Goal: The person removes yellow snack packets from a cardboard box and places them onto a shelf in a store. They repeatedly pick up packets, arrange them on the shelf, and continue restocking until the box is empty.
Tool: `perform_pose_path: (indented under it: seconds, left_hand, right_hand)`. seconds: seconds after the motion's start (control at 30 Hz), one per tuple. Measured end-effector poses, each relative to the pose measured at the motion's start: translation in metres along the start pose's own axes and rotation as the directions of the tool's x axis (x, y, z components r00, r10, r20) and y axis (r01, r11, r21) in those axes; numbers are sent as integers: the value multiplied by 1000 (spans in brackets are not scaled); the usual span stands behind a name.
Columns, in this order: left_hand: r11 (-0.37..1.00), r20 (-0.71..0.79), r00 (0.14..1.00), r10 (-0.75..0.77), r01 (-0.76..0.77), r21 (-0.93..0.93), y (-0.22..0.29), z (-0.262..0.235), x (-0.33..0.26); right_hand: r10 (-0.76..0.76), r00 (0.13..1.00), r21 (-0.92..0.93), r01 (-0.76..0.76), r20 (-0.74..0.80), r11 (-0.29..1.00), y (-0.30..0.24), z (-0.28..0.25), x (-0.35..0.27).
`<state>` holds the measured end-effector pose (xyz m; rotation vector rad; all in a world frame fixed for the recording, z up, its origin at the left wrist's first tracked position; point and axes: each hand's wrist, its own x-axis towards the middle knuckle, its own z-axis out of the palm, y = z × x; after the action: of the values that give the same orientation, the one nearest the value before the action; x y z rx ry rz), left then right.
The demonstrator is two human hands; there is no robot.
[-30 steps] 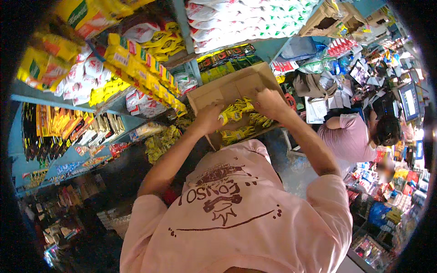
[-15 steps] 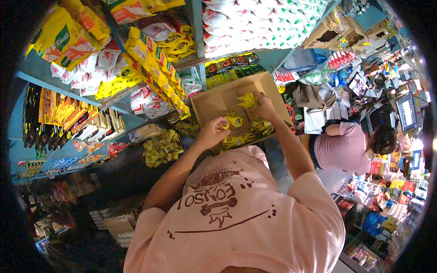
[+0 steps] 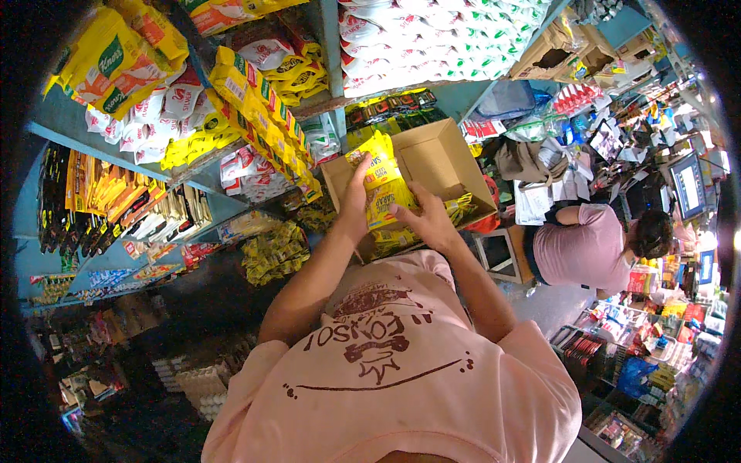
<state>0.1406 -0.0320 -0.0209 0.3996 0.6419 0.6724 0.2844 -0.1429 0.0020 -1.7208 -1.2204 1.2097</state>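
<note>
A strip of yellow seasoning sachets [image 3: 384, 179] is held up between my two hands over an open cardboard box [image 3: 451, 147]. My left hand [image 3: 353, 202] grips its left edge, the fingers partly hidden behind the strip. On the lower right, my right hand [image 3: 431, 222] has its thumb on the front of the sachets and its fingers bent at their side. More yellow sachets [image 3: 461, 207] lie in the box's lower right part. Others [image 3: 390, 241] show below my hands, near my shirt.
Blue shelves [image 3: 333, 46] with yellow packs and white packets stand ahead and left. A hanging bunch of yellow sachets [image 3: 274, 251] is left of the box. Egg trays [image 3: 204, 386] sit low left. A person in a pink shirt [image 3: 579, 247] is on the right, beside a cluttered counter.
My hands were apart, each with yellow sachets inside the box. Now they have come together, holding one strip raised above it. The person on the right has shifted slightly.
</note>
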Motion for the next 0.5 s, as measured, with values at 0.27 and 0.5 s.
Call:
perform_pose_path:
  seconds: [0.27, 0.5]
  left_hand:
    - [809, -205, 788, 581, -531, 250, 3, 40, 1]
    - [711, 27, 935, 353, -287, 642, 31, -2, 1]
  right_hand:
    - [-81, 893, 432, 292, -443, 854, 16, 41, 14]
    - [74, 893, 514, 186, -443, 837, 9, 5, 27]
